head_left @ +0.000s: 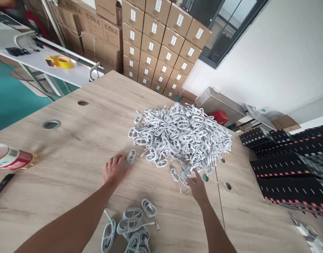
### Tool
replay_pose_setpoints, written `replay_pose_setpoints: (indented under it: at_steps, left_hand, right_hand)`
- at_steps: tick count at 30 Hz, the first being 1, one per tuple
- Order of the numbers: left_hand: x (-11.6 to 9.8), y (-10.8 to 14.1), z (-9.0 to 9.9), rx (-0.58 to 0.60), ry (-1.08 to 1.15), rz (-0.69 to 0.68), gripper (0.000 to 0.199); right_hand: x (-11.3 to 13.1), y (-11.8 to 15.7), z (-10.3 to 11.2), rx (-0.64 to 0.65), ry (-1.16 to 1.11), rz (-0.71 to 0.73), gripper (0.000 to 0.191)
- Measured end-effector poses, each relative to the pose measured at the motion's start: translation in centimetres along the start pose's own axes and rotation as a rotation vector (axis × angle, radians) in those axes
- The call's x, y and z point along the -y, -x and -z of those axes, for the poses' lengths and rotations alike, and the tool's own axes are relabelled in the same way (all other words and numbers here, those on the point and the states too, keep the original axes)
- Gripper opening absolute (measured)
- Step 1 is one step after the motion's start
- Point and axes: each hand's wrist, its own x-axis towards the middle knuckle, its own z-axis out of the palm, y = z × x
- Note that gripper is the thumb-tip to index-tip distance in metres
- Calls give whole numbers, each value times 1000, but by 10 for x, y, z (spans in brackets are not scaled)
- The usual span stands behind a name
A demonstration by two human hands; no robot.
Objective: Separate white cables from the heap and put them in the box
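Note:
A large heap of coiled white cables (pixel 179 131) lies on the wooden table (pixel 79 147). My left hand (pixel 115 170) rests left of the heap, its thumb and fingertips around the near side of one coiled cable (pixel 131 156). At the heap's front edge, my right hand (pixel 197 184) has its thumb and index finger apart, touching a coil (pixel 183 179); whether it grips the coil is hard to tell. Another coil (pixel 174 174) lies just left of that one. Nearer to me is a smaller group of coiled cables (pixel 133 225).
A red-and-white container (pixel 12 157) and a black object (pixel 2 186) lie at the left. Round holes (pixel 51 124) pierce the tabletop. Cartons (pixel 156 45) stand behind, black racks (pixel 290 168) at right, and a side table with a yellow tape dispenser (pixel 59 62) at upper left.

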Motion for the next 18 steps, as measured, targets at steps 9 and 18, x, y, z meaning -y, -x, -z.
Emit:
replay_pose_setpoints:
  at_steps: [9,18]
  left_hand:
    - [0,0,-1,4,-4,1,48]
    - [-2,0,-1,4,-1,-4,51]
  right_hand:
    - [20,33,6,90,-507,-174,46]
    - [22,52,9,234,-887,-320,25]
